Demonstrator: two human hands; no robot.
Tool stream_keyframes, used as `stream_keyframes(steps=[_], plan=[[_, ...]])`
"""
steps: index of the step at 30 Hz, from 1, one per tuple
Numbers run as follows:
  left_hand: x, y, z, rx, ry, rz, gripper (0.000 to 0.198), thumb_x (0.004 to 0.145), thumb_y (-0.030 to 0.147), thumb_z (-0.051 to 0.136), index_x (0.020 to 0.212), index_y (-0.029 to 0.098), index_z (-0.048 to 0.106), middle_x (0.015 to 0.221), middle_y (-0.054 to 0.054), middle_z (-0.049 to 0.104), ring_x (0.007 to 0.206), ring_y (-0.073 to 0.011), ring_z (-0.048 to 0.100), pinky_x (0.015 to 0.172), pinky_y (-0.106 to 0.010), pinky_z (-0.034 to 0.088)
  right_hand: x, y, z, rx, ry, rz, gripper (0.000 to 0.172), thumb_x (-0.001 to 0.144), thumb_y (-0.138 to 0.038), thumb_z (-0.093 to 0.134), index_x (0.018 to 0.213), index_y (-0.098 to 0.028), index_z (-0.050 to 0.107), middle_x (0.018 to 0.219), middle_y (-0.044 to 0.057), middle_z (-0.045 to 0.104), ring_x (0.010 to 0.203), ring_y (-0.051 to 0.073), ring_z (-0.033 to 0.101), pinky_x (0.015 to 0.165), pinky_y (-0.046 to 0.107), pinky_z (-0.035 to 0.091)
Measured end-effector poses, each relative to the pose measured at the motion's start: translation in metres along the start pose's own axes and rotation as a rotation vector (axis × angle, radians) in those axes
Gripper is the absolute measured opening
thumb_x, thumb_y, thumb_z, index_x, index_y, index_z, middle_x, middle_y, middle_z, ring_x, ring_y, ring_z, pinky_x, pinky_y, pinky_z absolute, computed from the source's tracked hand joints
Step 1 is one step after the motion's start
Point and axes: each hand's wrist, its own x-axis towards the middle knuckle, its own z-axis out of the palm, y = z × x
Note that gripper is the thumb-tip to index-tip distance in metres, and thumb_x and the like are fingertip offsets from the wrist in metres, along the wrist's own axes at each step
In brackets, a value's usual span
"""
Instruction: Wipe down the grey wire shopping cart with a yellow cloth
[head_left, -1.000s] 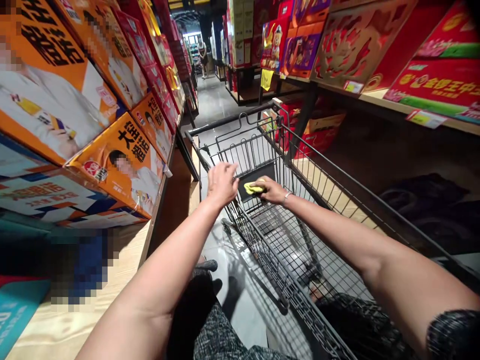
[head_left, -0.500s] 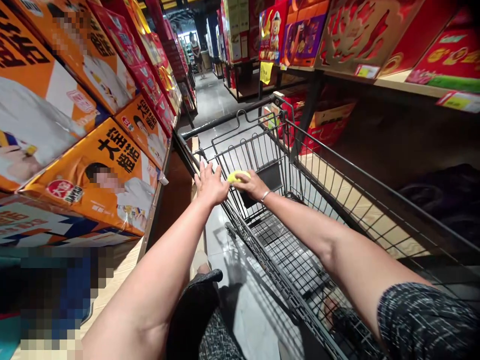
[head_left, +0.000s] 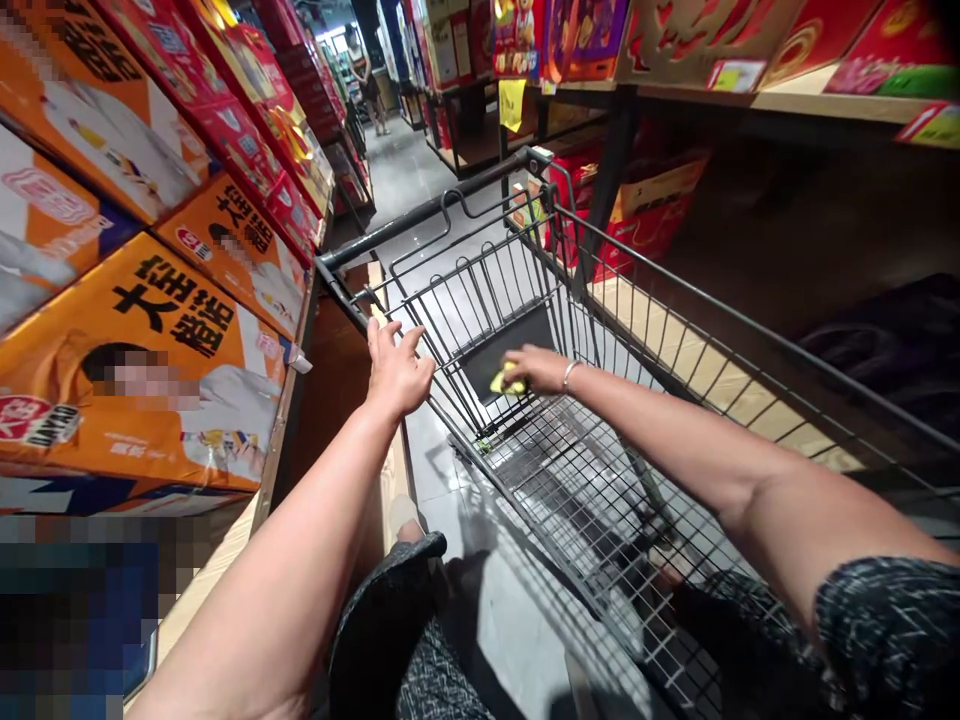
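A black wire shopping cart (head_left: 551, 548) stands before me with its handle (head_left: 420, 212) at the far end. On the cart's near-left top rail rests my left hand (head_left: 399, 372), fingers spread and nothing seen in the grip. My right hand (head_left: 538, 370) reaches over the basket, closed around a crumpled yellow cloth (head_left: 507, 380). Behind the cloth is the dark flat panel (head_left: 499, 352) of the cart's end; whether the cloth touches it I cannot tell. My right palm is turned away, so part of the cloth is hidden.
Orange boxes (head_left: 150, 385) are stacked on the left shelf, close to my left arm. Red gift boxes (head_left: 795, 50) line the right shelf (head_left: 814, 92). A yellow price tag (head_left: 511, 105) hangs there. Far down the aisle stands a person (head_left: 364, 80).
My right hand has moved right and slightly down with the yellow cloth, away from my left hand. My left hand stays at the rail. The view has shifted a little.
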Motion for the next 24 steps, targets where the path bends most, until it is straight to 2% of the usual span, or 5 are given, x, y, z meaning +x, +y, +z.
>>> stream_keyframes(steps=[6,10,17,20,24], plan=[[0.001,-0.001,0.001,0.036,0.023,0.011,0.063,0.079,0.027,0.055,0.141,0.024,0.066,0.154,-0.011,0.045,0.162,-0.0406,0.012,0.134,-0.058,0.013,0.08,-0.004,-0.069,-0.014,0.58,-0.104,0.045,0.093,-0.024,0.068,0.137,-0.03,0.069,0.147,0.003,0.052,0.124,0.028,0.048,0.107,0.05,0.045],[0.003,-0.003,0.0,0.06,0.015,0.017,0.062,0.08,0.026,0.054,0.14,0.024,0.066,0.152,-0.011,0.045,0.162,-0.0407,0.012,0.133,-0.059,0.013,0.068,0.005,-0.011,-0.06,0.519,-0.007,0.039,0.094,-0.022,0.066,0.131,-0.034,0.072,0.143,0.001,0.058,0.122,0.027,0.048,0.107,0.047,0.042],[0.004,-0.001,0.0,0.061,0.0,-0.005,0.062,0.079,0.027,0.054,0.14,0.024,0.066,0.154,-0.01,0.043,0.163,-0.0406,0.01,0.134,-0.056,0.013,-0.05,0.032,0.09,-0.096,0.058,0.144,0.031,0.093,-0.017,0.06,0.107,-0.034,0.082,0.131,0.004,0.067,0.115,0.026,0.049,0.097,0.042,0.044],[0.004,0.0,-0.001,0.066,-0.012,-0.019,0.063,0.078,0.027,0.054,0.14,0.023,0.066,0.154,-0.011,0.043,0.163,-0.0408,0.009,0.134,-0.055,0.013,-0.052,0.048,0.062,-0.08,0.111,0.174,0.036,0.085,-0.01,0.062,0.107,-0.029,0.082,0.13,0.007,0.066,0.11,0.026,0.051,0.096,0.041,0.045],[0.005,0.002,-0.004,0.07,-0.028,-0.024,0.064,0.076,0.026,0.055,0.139,0.023,0.067,0.154,-0.012,0.043,0.163,-0.0417,0.01,0.134,-0.057,0.012,-0.001,0.061,-0.017,-0.037,0.504,0.173,0.046,0.084,-0.015,0.064,0.127,-0.027,0.076,0.141,0.006,0.059,0.117,0.029,0.05,0.101,0.046,0.048]])
